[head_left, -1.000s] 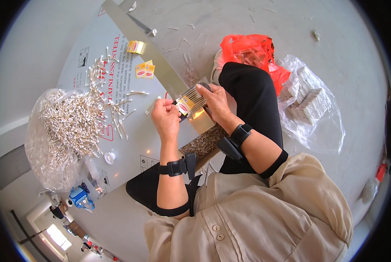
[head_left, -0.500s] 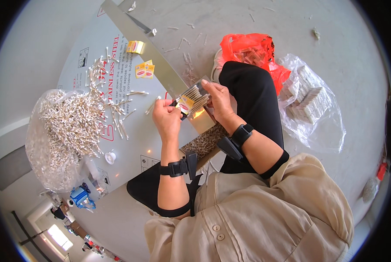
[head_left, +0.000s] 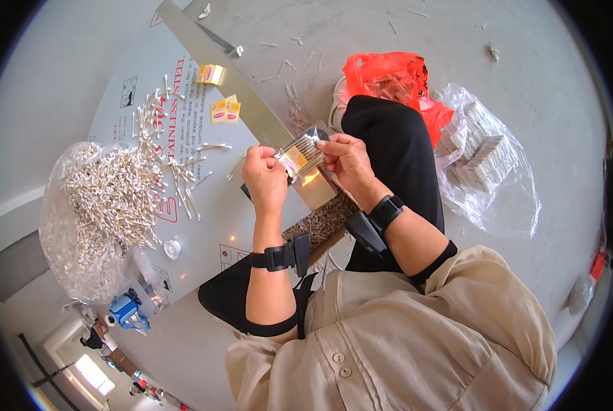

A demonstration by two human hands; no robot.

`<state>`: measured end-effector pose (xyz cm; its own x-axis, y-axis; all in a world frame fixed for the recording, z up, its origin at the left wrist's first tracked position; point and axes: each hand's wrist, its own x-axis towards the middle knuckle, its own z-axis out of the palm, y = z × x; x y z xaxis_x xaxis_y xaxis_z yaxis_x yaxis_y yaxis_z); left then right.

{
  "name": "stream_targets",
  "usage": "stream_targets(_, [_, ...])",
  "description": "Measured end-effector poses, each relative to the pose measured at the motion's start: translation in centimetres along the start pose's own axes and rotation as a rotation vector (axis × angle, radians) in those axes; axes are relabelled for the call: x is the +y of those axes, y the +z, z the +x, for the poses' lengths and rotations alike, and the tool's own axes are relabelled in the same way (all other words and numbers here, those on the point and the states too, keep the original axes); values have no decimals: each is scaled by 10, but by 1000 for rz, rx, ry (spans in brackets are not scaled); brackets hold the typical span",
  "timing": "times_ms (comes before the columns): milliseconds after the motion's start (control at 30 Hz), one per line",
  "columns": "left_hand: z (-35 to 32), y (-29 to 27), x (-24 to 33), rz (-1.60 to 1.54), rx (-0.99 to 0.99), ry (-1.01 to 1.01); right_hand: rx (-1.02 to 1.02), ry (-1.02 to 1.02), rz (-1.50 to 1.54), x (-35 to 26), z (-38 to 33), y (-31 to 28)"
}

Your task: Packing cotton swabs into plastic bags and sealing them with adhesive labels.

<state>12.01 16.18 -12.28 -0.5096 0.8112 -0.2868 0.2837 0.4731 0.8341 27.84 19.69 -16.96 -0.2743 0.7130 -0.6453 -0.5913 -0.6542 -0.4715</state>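
Note:
Between my two hands is a clear plastic bag of cotton swabs point(head_left: 310, 155) with a yellow label card in it. My left hand point(head_left: 265, 177) pinches the bag at its left edge. On the other side, my right hand point(head_left: 347, 163) has its thumb and fingers closed on the bag near the swab tips. A dark flat piece shows beneath the bag by my left hand; what it is I cannot make out. Loose cotton swabs point(head_left: 183, 179) lie scattered on the table to the left, beside a big plastic bag heaped with swabs point(head_left: 108, 198).
Yellow label cards point(head_left: 224, 109) and a stack of them point(head_left: 210, 74) lie on the metal-sheet table point(head_left: 203, 205). Below my hands stands a box of swabs point(head_left: 323, 222). A red plastic bag point(head_left: 388, 68) and a clear bag of white packs point(head_left: 488, 161) rest on the floor at right.
My right hand has shifted down a little along the bag, its fingers now closed near the swab tips. The bag has turned slightly, and its clear upper end shows more.

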Motion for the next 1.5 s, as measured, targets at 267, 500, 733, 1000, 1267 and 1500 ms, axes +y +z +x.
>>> stream_targets(267, [-2, -9, -10, 52, 5, -28, 48, 78, 49, -7, -6, -3])
stream_targets(500, [-1, 5, -2, 41, 14, 54, 47, 51, -7, -4, -5, -6])
stream_targets(733, [-5, 9, -5, 159, 113, 134, 61, 13, -82, -3, -6, -2])
stream_targets(1000, [-12, 4, 6, 269, 26, 235, 56, -1, -134, -4, -5, 1])
stream_targets(1267, [-57, 4, -11, 778, 127, 614, 27, -123, -303, -4, 5, 3])
stream_targets(1500, [-68, 13, -24, 955, 6, 491, 10, -205, -402, 0, 9, 3])
